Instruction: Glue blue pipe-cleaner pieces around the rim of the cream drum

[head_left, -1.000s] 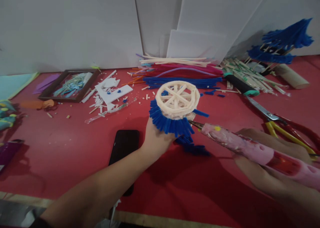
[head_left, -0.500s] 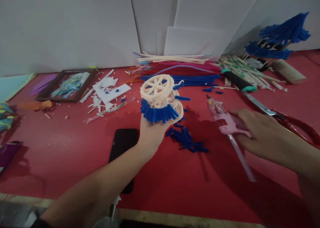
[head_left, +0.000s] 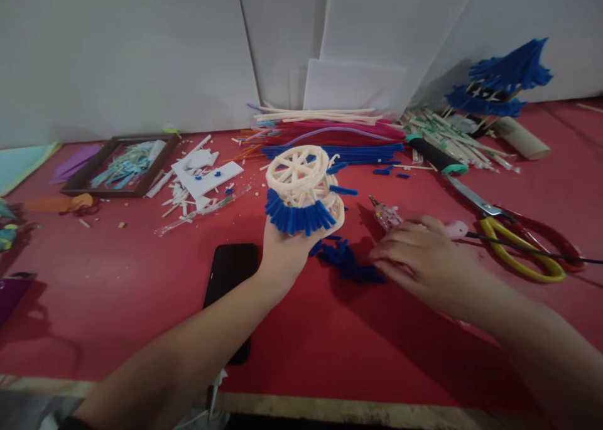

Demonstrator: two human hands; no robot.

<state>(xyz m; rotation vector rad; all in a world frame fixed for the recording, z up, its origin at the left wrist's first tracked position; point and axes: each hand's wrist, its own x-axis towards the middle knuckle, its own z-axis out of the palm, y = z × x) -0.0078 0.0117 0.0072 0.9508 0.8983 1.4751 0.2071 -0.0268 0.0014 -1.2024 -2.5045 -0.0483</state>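
My left hand (head_left: 289, 248) is closed around a cream pipe-cleaner model (head_left: 298, 169) with a spoked ring on top. A fringe of short blue pipe-cleaner pieces (head_left: 301, 218) runs below the ring, and a few more stick out at its right side. My right hand (head_left: 419, 257) is loosely open, its fingertips by a pile of cut blue pipe-cleaner pieces (head_left: 346, 262) on the red table. Behind that hand lies a pink hot glue gun (head_left: 387, 216), its nozzle to the left and its middle hidden by the fingers.
Scissors (head_left: 522, 241) and a black-and-green handled tool (head_left: 436, 154) lie at right. Bundled pipe cleaners (head_left: 330, 132) line the back. A blue-roofed model (head_left: 506, 81) stands back right. A phone (head_left: 230, 279) lies beside my left arm; a brown frame (head_left: 89, 182) holds scraps at left.
My right hand has let go of the glue gun, which now lies on the table, and has moved left toward the blue pieces. My left hand still holds the model in place.
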